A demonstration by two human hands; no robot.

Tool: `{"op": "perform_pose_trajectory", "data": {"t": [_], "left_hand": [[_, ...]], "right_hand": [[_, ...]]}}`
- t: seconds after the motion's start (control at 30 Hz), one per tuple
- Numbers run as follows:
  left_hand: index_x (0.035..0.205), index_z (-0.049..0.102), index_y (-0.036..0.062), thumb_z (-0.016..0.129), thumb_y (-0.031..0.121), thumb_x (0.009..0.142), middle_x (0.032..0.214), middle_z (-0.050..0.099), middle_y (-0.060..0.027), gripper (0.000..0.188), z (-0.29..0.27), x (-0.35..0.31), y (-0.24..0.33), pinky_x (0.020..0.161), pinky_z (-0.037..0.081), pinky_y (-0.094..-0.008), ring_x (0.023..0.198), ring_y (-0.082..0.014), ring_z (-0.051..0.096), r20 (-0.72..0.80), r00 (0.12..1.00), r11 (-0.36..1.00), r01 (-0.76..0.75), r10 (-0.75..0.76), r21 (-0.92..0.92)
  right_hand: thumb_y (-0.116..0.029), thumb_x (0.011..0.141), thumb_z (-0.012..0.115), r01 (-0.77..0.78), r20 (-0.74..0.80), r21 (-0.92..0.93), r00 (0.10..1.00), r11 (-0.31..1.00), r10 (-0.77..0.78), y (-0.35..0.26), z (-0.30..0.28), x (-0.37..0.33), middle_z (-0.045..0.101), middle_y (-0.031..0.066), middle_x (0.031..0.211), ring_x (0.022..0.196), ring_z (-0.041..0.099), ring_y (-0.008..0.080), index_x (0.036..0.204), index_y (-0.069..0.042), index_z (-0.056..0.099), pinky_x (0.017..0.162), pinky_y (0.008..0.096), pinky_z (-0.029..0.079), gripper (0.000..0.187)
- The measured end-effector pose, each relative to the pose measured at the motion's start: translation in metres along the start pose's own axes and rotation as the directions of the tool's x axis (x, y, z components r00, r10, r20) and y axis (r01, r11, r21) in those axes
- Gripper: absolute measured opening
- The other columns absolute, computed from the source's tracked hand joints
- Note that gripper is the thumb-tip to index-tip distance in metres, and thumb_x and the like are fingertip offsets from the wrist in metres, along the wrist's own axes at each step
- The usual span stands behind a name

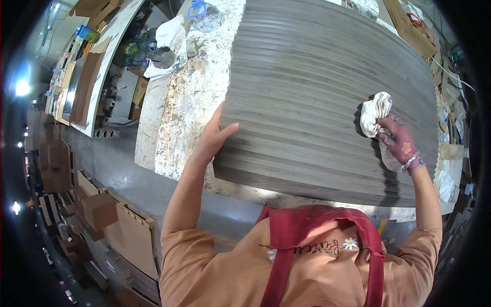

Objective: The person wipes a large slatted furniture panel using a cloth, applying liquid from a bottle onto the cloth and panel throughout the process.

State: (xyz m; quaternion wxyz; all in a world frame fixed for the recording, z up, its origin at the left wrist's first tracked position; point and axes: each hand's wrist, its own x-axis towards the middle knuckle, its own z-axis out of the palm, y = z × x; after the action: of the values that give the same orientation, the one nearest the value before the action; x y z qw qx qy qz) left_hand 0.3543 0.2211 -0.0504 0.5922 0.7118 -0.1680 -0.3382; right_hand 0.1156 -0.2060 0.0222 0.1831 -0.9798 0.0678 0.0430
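A stack of long grey wood-grain strips [312, 102] lies side by side across the workbench, making one broad ridged surface. My right hand [400, 140], in a pink flowered glove with a bracelet at the wrist, is closed on a bunched white cloth [375, 113]. The cloth rests on the strips toward their right end, and part of it hangs below my palm. At the left end of the strips is my bare left hand [215, 135]. Its fingers lie along the edge and the thumb is stretched apart over the top, with nothing held.
The workbench [192, 97] is stained with paint. At its far left stand a clear bottle with a blue handle [207, 20] and a white rag [171, 38]. A wooden board [409, 28] edges the far right. Cardboard boxes [99, 210] stand on the floor to the left.
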Motion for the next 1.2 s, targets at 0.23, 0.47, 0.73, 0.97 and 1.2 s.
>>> {"op": "perform_pose_trajectory", "data": {"t": [0.23, 0.47, 0.73, 0.97, 1.2], "left_hand": [[0.143, 0.029, -0.0043, 0.063, 0.016, 0.085, 0.140, 0.043, -0.0158, 0.070, -0.008, 0.000, -0.008, 0.107, 0.030, -0.0327, 0.128, -0.0229, 0.040, -0.039, 0.995, 0.988, -0.083, 0.088, 0.130], [0.132, 0.043, -0.0063, 0.065, 0.024, 0.085, 0.133, 0.051, -0.0182, 0.060, -0.008, 0.004, -0.012, 0.104, 0.034, -0.0358, 0.124, -0.0269, 0.047, -0.060, 0.998, 0.977, 0.009, 0.003, 0.211], [0.144, 0.028, -0.0027, 0.056, 0.007, 0.090, 0.139, 0.043, -0.0148, 0.062, 0.012, -0.007, 0.006, 0.106, 0.029, -0.0297, 0.126, -0.0213, 0.042, -0.134, 0.990, 0.972, 0.063, -0.033, 0.227], [0.143, 0.029, -0.0025, 0.063, 0.011, 0.086, 0.143, 0.038, -0.0223, 0.068, 0.021, -0.014, 0.019, 0.109, 0.027, -0.0359, 0.132, -0.0331, 0.036, -0.149, 0.935, 0.603, -0.080, 0.320, 0.793], [0.142, 0.031, 0.0002, 0.077, 0.041, 0.067, 0.149, 0.031, -0.0181, 0.097, 0.248, -0.056, 0.071, 0.109, 0.024, -0.0526, 0.136, -0.0337, 0.031, 0.537, 0.804, 0.135, -0.579, 0.253, 0.804]], "right_hand": [[-0.010, 0.075, 0.058, 0.325, -0.181, -0.151, 0.919, 0.933, -0.350, -0.120, 0.059, 0.102, 0.063, 0.0142, 0.093, 0.087, 0.060, 0.0370, 0.098, -0.011, 0.062, 0.073, 0.0477, 0.047, 0.023], [-0.015, 0.074, 0.061, 0.431, 0.036, -0.145, 0.902, 0.890, -0.431, -0.291, 0.129, 0.248, 0.066, 0.0185, 0.099, 0.086, 0.067, 0.0321, 0.088, -0.004, 0.071, 0.073, 0.0433, 0.053, 0.020], [-0.036, 0.085, 0.053, -0.167, 0.289, 0.330, 0.955, 0.929, 0.069, -0.169, 0.067, 0.111, 0.059, 0.0122, 0.118, 0.110, 0.054, 0.0338, 0.104, -0.016, 0.066, 0.087, 0.0447, 0.046, 0.031], [-0.013, 0.079, 0.062, -0.313, -0.194, 0.706, 0.778, 0.636, 0.598, 0.103, 0.017, -0.116, 0.069, 0.0099, 0.093, 0.079, 0.064, 0.0297, 0.105, -0.017, 0.067, 0.072, 0.0388, 0.051, 0.027], [-0.025, 0.084, 0.058, -0.361, -0.406, -0.187, 0.875, 0.913, 0.263, 0.086, -0.014, -0.135, 0.063, 0.0132, 0.106, 0.090, 0.063, 0.0334, 0.112, -0.015, 0.060, 0.077, 0.0460, 0.050, 0.030]]}}
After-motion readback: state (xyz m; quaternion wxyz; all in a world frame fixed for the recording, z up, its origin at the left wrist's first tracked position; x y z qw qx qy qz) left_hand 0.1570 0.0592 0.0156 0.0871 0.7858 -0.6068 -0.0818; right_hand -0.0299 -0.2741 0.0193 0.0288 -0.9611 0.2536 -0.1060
